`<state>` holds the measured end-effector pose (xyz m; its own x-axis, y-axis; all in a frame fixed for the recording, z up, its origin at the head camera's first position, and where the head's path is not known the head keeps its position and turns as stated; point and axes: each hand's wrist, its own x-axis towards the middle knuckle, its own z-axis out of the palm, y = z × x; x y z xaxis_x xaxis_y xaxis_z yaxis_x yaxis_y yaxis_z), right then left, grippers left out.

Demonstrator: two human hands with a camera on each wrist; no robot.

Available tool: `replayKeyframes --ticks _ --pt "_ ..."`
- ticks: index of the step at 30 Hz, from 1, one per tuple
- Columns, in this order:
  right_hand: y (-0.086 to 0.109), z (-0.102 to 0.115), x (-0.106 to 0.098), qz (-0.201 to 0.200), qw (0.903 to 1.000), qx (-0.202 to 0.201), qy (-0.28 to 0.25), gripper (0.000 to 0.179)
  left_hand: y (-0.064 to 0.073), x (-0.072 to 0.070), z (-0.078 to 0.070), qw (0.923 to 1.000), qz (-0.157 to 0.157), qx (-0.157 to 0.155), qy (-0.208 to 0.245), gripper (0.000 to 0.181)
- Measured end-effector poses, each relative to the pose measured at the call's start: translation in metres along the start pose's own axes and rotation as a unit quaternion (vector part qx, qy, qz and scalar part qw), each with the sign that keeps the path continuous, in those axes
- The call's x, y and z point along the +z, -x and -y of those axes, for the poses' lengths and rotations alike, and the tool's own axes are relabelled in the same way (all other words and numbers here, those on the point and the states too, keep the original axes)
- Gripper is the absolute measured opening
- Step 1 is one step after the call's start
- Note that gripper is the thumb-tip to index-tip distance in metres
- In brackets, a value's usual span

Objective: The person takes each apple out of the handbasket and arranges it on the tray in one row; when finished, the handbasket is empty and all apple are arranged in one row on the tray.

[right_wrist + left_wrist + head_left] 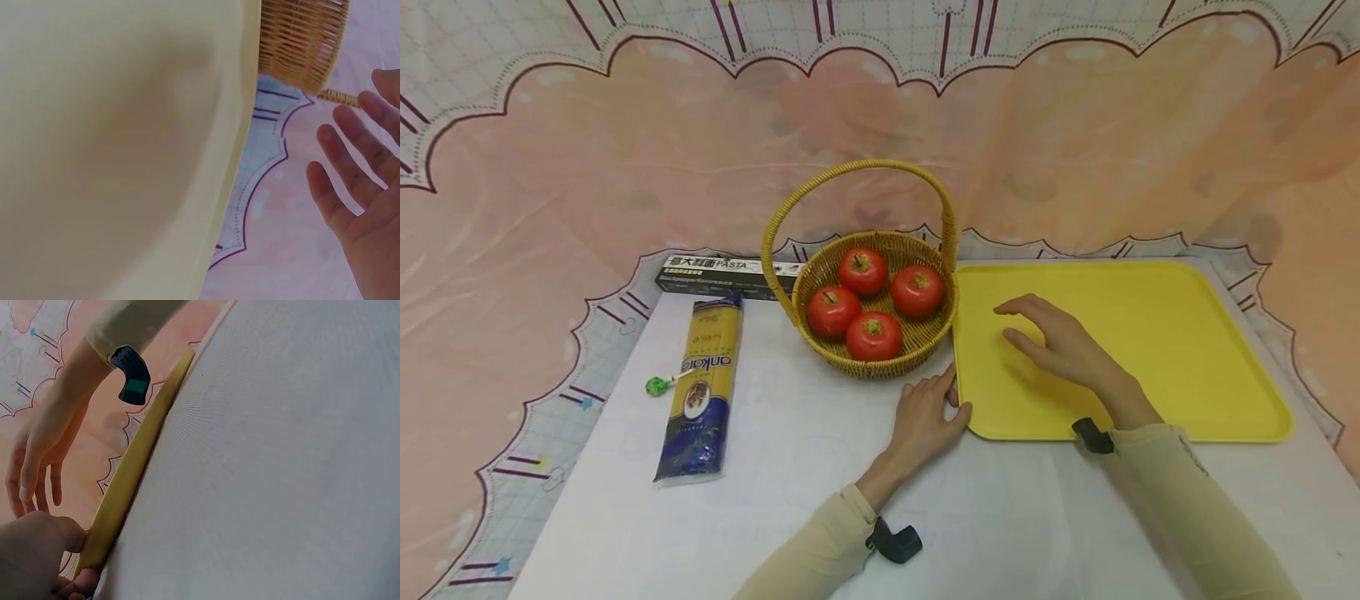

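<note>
A yellow tray [1150,350] lies on the white table at the right. My left hand [923,423] pinches its near left corner, thumb over the rim and fingers at its underside, as the left wrist view shows on the tray's edge [125,481]. Above the tray's left half hovers my right hand [1060,342], fingers loosely extended and holding nothing. In the right wrist view that hand [375,200] has its fingers spread apart. Just beyond my left hand, a wicker basket [880,371] with a tall handle stands against the tray's left side, holding several red apples [874,337].
Left of the basket lies a blue and yellow pasta packet [703,392], with a green lollipop [657,386] whose stick overlaps it. A dark pasta box [722,277] lies along the back, partly behind the basket. A patterned pink cloth [700,142] hangs behind the table.
</note>
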<state>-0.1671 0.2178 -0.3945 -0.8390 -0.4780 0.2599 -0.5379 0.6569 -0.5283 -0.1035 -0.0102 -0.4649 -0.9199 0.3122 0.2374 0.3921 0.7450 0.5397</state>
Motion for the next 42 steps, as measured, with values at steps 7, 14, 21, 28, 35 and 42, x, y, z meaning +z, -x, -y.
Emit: replayKeyframes --ticks 7,14,21,28,35,42 --pt "-0.014 0.007 0.002 0.013 0.9994 -0.028 0.018 0.035 0.0 0.002 0.002 0.9997 -0.024 0.008 0.002 0.051" --pt "-0.032 0.016 0.006 0.018 0.9971 -0.07 0.026 0.033 0.0 0.005 0.005 0.9996 -0.026 0.008 0.0 0.052" --pt "-0.054 0.028 0.009 0.029 0.995 -0.092 0.025 0.033 0.002 0.005 0.007 0.9996 -0.028 0.009 -0.001 0.053" --pt "-0.085 0.037 0.016 0.04 0.9902 -0.13 0.031 0.034 0.001 0.008 0.008 0.9992 -0.04 0.011 0.002 0.052" --pt "-0.114 0.039 0.029 0.092 0.9826 -0.153 0.05 0.033 0.001 0.005 0.008 0.9993 -0.037 0.007 -0.001 0.051" --pt "-0.124 0.041 0.033 0.145 0.9804 -0.118 0.063 0.041 0.0 0.005 0.007 0.9997 -0.022 0.004 0.009 0.053"
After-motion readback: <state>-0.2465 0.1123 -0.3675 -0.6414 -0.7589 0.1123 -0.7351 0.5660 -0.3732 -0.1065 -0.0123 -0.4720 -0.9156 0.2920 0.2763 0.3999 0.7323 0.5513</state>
